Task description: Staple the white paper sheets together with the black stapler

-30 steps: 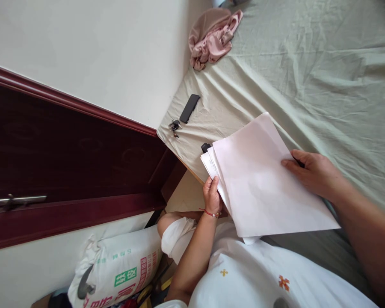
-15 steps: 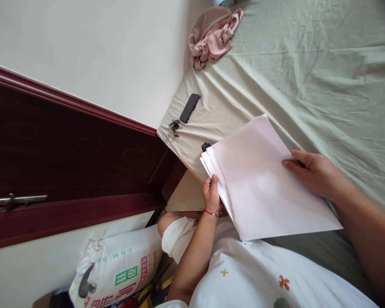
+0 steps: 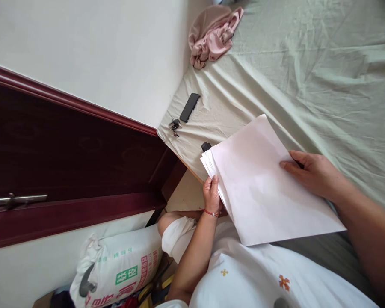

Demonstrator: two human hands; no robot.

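Paper stack (image 3: pixel 263 184) looks nearly squared up at the bed's (image 3: pixel 324 64) near edge: left hand (image 3: pixel 211 194) pinches the fanned corner, right hand (image 3: pixel 311 173) grips the far side.

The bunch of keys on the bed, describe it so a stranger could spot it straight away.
Start at the pale green bed sheet and follow it to the corner nearest the dark red door. The bunch of keys lies there, just beside a flat black phone. It is the only small, metallic cluster; its neighbour is a smooth dark slab.
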